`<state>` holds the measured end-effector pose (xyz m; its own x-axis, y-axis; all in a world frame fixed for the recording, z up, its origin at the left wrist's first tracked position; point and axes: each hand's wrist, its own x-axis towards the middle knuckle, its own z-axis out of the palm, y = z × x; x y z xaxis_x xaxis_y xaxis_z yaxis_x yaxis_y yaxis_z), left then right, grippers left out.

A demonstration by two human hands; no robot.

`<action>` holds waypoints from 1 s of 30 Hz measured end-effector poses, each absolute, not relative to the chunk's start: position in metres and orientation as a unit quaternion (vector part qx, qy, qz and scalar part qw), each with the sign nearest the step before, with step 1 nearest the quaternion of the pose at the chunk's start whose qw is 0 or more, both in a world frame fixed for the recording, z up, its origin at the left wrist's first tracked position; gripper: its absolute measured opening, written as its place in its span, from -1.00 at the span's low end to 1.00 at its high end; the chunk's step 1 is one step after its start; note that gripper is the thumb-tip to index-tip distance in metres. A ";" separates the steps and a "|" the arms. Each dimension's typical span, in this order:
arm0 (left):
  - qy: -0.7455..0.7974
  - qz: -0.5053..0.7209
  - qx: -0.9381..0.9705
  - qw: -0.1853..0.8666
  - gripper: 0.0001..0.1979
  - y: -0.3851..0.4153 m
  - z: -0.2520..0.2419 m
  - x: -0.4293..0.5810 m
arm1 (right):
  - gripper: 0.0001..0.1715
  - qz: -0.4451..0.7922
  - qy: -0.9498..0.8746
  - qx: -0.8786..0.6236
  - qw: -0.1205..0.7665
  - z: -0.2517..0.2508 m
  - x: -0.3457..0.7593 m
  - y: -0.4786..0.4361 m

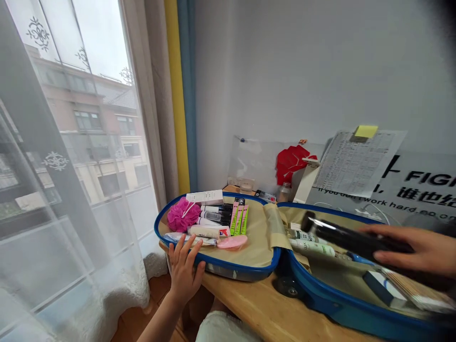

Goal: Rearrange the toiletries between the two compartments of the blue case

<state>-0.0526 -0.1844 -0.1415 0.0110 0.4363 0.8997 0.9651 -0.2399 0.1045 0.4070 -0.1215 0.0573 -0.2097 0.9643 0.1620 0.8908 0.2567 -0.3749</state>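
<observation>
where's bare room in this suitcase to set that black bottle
For the black bottle in the right hand: bare lining lies below the green tubes, right of the pink oval case. More lies in the right half, below the white tube. Crowded: the left half's top, around the pink sponge.

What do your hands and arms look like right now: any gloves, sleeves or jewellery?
Both the left hand and the right hand are bare, with no gloves and no visible ring or watch. The left forearm shows no sleeve; the right forearm is out of view. Pale, textured fabric at the bottom of the view may be clothing.
</observation>
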 end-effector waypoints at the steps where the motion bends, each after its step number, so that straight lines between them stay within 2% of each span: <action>1: -0.543 -0.447 -0.648 0.293 -0.52 -0.184 -0.142 -0.053 | -0.47 0.153 -0.777 -0.595 0.139 0.073 0.389 -0.122; 5: -0.542 -0.446 -0.652 0.287 -0.48 -0.183 -0.142 -0.054 | -0.40 0.169 -0.845 -0.492 0.126 0.099 0.289 -0.125; 9: -0.521 -0.463 -0.660 0.279 -0.41 -0.183 -0.137 -0.055 | -0.47 0.169 -0.877 -0.433 0.122 0.070 0.194 -0.119; 14: -0.500 -0.480 -0.665 0.280 -0.38 -0.182 -0.135 -0.054 | -0.45 0.139 -0.907 -0.381 0.113 0.039 0.119 -0.110; 23: -0.503 -0.477 -0.654 0.302 -0.38 -0.186 -0.119 -0.058 | -0.43 0.131 -0.941 -0.301 0.084 0.020 0.090 -0.121; 30: -0.515 -0.394 -0.697 0.308 -0.49 -0.171 -0.081 -0.074 | -0.41 0.179 -0.944 -0.264 0.080 0.012 0.094 -0.113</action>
<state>-0.0744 -0.1711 -0.0807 0.1598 0.4750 0.8653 0.9596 -0.2803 -0.0233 0.0938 -0.1129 0.0120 -0.8477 0.5274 0.0570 0.4701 0.7966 -0.3801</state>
